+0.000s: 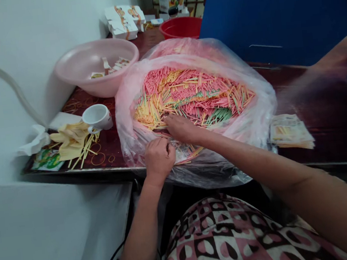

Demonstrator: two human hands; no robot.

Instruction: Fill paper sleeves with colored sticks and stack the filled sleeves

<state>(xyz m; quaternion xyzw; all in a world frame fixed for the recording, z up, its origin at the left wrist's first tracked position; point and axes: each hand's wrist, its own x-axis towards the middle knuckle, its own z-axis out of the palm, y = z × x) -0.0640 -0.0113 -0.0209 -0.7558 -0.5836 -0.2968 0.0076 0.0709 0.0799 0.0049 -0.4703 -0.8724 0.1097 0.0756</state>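
A large clear plastic bag (248, 130) lies open on the table, filled with thin pink, yellow and green sticks (194, 90). My right hand (181, 128) reaches over its near rim, fingers bent together down among the sticks at the near left; their tips are hidden. Just left of it and closer to me, my left hand (160, 156) is curled closed at the bag's near edge. Whatever it holds is hidden. Beneath my hands, a printed sheet (186, 150) with a few sticks beside it shows at the bag's front.
A pink basin (98, 82) with small packets stands behind left, a white mug (97, 116) nearer. Yellow sticks (84, 151), rubber bands (97, 158) and a green packet (47, 160) lie left. Printed papers (290, 131) lie right. Another person's blurred arm (330, 61) enters past a blue panel (279, 15).
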